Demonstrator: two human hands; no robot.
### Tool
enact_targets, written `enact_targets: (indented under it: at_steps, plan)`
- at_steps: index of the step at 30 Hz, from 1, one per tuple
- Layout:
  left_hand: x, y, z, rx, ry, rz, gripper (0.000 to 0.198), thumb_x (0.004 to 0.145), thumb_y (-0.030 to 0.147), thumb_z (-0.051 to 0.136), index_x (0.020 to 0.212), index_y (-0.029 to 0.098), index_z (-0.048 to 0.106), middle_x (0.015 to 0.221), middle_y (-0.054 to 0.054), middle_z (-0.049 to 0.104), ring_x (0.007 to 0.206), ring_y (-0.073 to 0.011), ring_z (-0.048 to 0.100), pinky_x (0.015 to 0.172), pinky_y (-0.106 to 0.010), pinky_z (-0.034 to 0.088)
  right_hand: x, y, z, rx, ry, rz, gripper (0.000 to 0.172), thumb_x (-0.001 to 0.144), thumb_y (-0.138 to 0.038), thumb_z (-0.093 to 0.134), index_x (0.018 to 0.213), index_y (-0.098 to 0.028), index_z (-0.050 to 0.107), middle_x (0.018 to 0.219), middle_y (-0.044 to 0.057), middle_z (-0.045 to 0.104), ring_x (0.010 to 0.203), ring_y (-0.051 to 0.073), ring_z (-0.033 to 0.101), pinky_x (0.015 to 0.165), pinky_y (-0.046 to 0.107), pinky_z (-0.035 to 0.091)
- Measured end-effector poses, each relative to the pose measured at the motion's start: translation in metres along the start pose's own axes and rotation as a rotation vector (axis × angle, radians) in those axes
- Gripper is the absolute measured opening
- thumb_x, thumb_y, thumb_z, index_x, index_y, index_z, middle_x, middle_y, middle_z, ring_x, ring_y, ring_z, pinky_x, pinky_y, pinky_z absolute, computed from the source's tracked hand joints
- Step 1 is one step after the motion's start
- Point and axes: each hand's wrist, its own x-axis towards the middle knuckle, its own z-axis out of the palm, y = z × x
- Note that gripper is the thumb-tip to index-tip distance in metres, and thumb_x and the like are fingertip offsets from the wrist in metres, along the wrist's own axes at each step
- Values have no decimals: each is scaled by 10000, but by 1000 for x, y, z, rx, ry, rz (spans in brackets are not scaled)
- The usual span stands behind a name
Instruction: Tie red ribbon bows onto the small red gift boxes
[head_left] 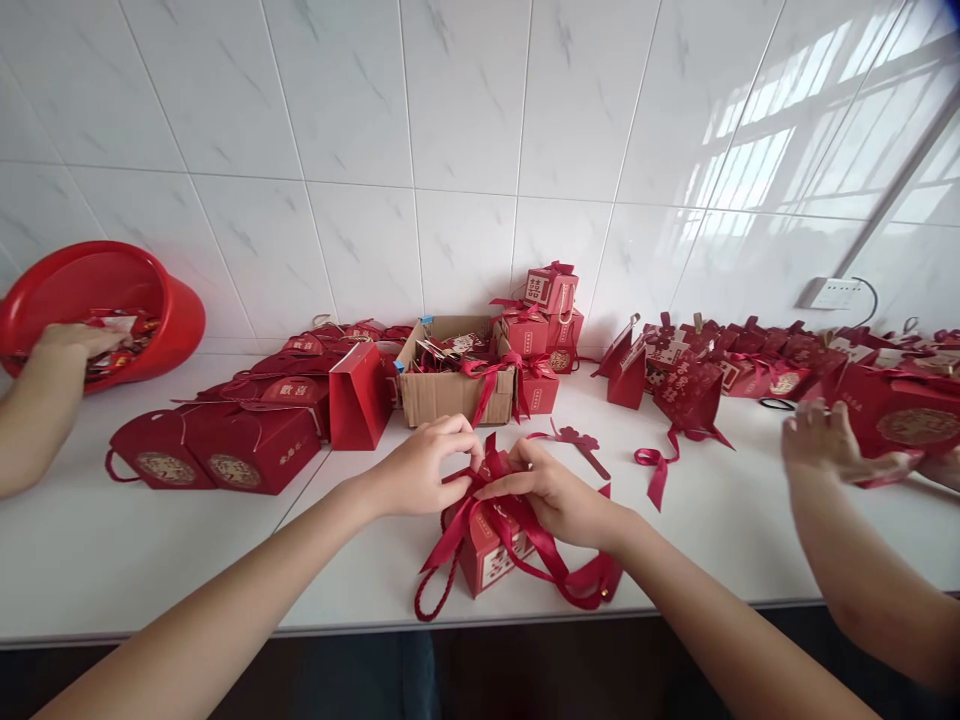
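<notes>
A small red gift box [486, 562] with a pale printed panel stands near the table's front edge, directly below my hands. Red ribbon [551, 560] crosses its top and trails down to the right, while a twisted cord handle [442, 597] hangs at its left. My left hand [439, 465] pinches the ribbon above the box lid from the left. From the right, my right hand [551, 487] has its thumb and fingers closed on the ribbon at the same spot. The fingers partly hide where the ribbon crosses.
A cardboard box [457, 398] of small items stands behind, beside stacked red boxes [551, 292]. Larger red boxes [255, 450] line the left. A co-worker's hand [71, 340] reaches into a red basin [180, 310]; another person's hand [825, 440] is by a red box [900, 410] at right.
</notes>
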Motion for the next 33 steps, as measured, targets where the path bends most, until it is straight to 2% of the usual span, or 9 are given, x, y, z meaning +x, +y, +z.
enact_targets:
  at_steps: [5, 9, 15, 20, 23, 28, 33]
  plan:
    - [0, 0, 2, 7, -63, 78, 131, 723, 95, 503, 744, 192, 589, 890, -37, 527, 859, -190, 488, 787, -288, 404, 1, 0, 0, -2, -12, 2, 453, 876, -12, 416, 1112, -286, 689, 846, 33, 414, 820, 156, 468, 781, 318, 476]
    - [2, -3, 6, -48, -68, 99, 97, 761, 134, 497, 734, 189, 572, 888, -48, 528, 872, -199, 469, 795, -296, 397, 1, -2, -1, -8, -18, 10, 437, 881, -26, 420, 1102, -287, 692, 817, 23, 395, 797, 157, 453, 753, 308, 467]
    - [5, -17, 11, -224, -55, 9, 194, 822, 322, 521, 688, 187, 483, 864, -23, 474, 884, -192, 462, 850, -319, 387, 2, -7, -3, -17, -57, 36, 532, 820, 46, 380, 1125, -270, 681, 841, 33, 402, 810, 167, 454, 773, 331, 464]
    - [1, -26, 16, -247, -38, -39, 236, 827, 360, 507, 673, 190, 448, 835, -15, 454, 850, -183, 453, 823, -312, 390, 1, -10, -3, -41, -76, 21, 520, 830, 31, 384, 1131, -274, 678, 840, 35, 411, 810, 171, 455, 757, 324, 467]
    - [-3, -22, 20, -313, -1, -76, 237, 835, 358, 488, 676, 194, 423, 823, -9, 446, 820, -172, 449, 801, -305, 396, 1, -11, -4, -15, -62, 13, 474, 868, -2, 382, 1117, -269, 683, 837, 36, 419, 803, 164, 467, 757, 319, 473]
    - [-4, -6, 25, -495, 52, -195, 307, 820, 373, 506, 625, 195, 348, 819, -10, 462, 791, -160, 461, 765, -291, 414, -2, -10, -6, 105, 63, 12, 402, 922, -62, 354, 1163, -249, 617, 898, 43, 494, 839, 153, 521, 795, 321, 484]
    - [-6, -4, 27, -646, 4, -307, 283, 775, 439, 598, 724, 184, 488, 806, 2, 500, 731, -143, 483, 709, -275, 431, -4, -10, -7, 62, 92, 4, 345, 933, -83, 349, 1160, -217, 571, 929, 53, 509, 842, 153, 531, 782, 317, 490]
